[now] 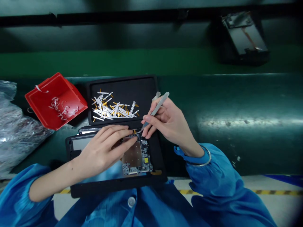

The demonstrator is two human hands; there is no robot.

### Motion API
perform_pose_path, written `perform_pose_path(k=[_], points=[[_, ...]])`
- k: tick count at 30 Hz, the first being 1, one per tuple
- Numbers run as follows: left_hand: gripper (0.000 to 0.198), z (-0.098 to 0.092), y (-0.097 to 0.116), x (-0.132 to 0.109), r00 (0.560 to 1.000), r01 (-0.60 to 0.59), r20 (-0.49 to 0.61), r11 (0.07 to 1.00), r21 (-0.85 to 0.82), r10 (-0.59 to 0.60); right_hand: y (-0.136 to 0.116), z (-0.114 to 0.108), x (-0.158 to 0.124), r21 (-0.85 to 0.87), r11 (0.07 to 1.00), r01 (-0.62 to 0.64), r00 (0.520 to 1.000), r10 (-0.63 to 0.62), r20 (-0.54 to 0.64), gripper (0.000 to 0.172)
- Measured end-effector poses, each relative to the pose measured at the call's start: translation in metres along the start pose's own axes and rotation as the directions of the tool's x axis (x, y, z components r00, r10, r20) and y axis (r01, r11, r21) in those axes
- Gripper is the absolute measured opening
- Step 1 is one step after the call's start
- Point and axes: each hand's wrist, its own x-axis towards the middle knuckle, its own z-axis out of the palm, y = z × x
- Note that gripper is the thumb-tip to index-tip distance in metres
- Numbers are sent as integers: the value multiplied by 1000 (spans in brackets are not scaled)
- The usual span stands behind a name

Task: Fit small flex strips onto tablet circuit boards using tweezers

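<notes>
My right hand (163,121) is closed round a pair of metal tweezers (157,107), their tips pointing down and left to the upper edge of a circuit board (145,154). The board lies in an opened tablet-like device (104,175) on a black tray (118,187). My left hand (106,146) lies over the device, its fingers stretched out, the fingertips close to the tweezer tips. A small orange flex piece (134,131) shows between the fingertips and the tips. What lies beneath the left palm is hidden.
Behind the device, a black tray (142,86) holds a pile of white strips with orange ends (113,108). A red bin (44,107) with white scraps stands left, beside a clear plastic bag (21,135). Another opened device (246,37) rests on a black stack at the far right.
</notes>
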Motion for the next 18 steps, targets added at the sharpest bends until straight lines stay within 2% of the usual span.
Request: perform_pose_path(k=[5,12,18], points=[[34,1,0,-4,1000,-21,12,999,33,20,1,0,0,-5,1000,-6,1000,6,-9,31],[32,-1,-1,-4,1000,-16,-3,999,-40,16,-1,0,0,-9,1000,0,1000,0,-4,31],[33,1,-1,-4,1000,-4,-3,1000,-14,4,-2,1,-1,-56,998,29,1000,-29,-6,29]])
